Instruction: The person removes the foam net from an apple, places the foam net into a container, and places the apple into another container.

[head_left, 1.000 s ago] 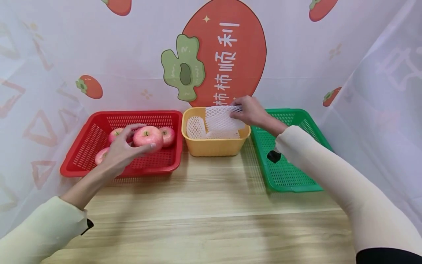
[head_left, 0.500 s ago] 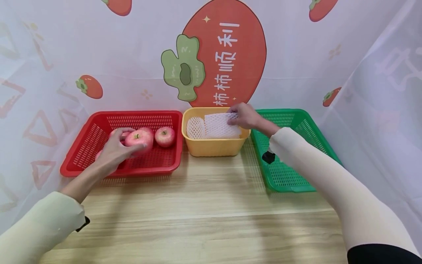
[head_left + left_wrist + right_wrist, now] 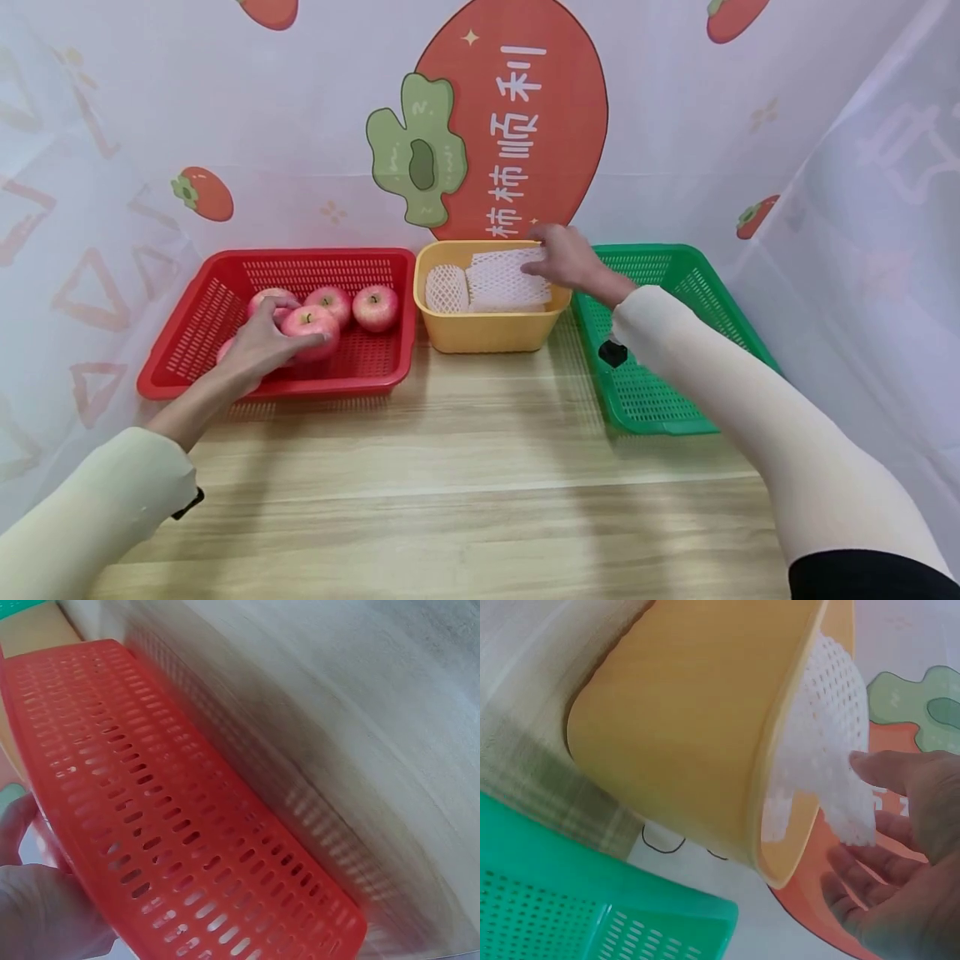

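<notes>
At the red basket [image 3: 386, 385] on the left, my left hand [image 3: 262, 343] grips a pink-red apple [image 3: 311, 327], thumb on its near side and fingers around its back. Several more apples, one of them a whole apple [image 3: 375, 307], lie in that basket. My right hand [image 3: 570, 258] is over the right side of the yellow bin [image 3: 487, 337], thumb and fingers spread apart. Beside the thumb lies a white foam fruit net [image 3: 832, 727]; whether they touch is unclear. Another rolled foam net [image 3: 446, 289] sits in the bin's left part. In the left wrist view the basket wall hides most of the held apple.
A green perforated basket [image 3: 660, 404] stands at the right, partly beneath my right forearm. All three containers line the back of the wooden table [image 3: 450, 467]. Behind them hangs a printed curtain [image 3: 300, 125].
My left hand has lowered the apple leftward into the red basket. The right hand has set the foam net down into the yellow bin and spread its fingers from it.
</notes>
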`<state>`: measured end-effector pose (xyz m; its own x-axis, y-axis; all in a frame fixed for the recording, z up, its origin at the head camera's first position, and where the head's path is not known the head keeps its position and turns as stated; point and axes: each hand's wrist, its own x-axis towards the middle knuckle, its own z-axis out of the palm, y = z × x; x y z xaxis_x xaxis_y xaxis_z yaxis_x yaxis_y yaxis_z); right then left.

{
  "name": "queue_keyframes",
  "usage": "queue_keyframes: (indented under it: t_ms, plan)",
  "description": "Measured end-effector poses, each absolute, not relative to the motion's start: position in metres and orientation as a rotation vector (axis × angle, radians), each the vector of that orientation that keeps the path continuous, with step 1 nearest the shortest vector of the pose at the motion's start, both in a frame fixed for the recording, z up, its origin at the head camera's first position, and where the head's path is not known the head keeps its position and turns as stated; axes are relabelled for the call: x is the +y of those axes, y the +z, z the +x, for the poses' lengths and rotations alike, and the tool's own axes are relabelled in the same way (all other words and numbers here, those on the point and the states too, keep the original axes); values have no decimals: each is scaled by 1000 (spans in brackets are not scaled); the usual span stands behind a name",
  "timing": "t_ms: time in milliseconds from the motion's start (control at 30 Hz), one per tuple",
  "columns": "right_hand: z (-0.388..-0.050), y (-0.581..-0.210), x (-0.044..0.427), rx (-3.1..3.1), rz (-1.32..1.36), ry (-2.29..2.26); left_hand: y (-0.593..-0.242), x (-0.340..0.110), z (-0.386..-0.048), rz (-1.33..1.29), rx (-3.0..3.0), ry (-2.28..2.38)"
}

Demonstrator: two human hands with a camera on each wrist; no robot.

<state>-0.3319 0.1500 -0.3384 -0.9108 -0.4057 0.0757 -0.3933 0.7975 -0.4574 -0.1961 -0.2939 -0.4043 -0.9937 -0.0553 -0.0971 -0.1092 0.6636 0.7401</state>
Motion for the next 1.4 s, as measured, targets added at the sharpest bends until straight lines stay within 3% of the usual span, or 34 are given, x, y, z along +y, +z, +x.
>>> queue_keyframes:
  t_ms: [400, 867, 1400]
  plan:
    - [-324, -319, 167, 3037, -726, -883, -406, -301, -201, -129, 2806, 1070]
    - [-312, -329, 164, 2948, -1094, -656, -411, -301, -208, -30, 2822, 940]
    - [-308, -333, 162, 2943, -1036, -593, -414, -297, -210, -13, 2796, 810]
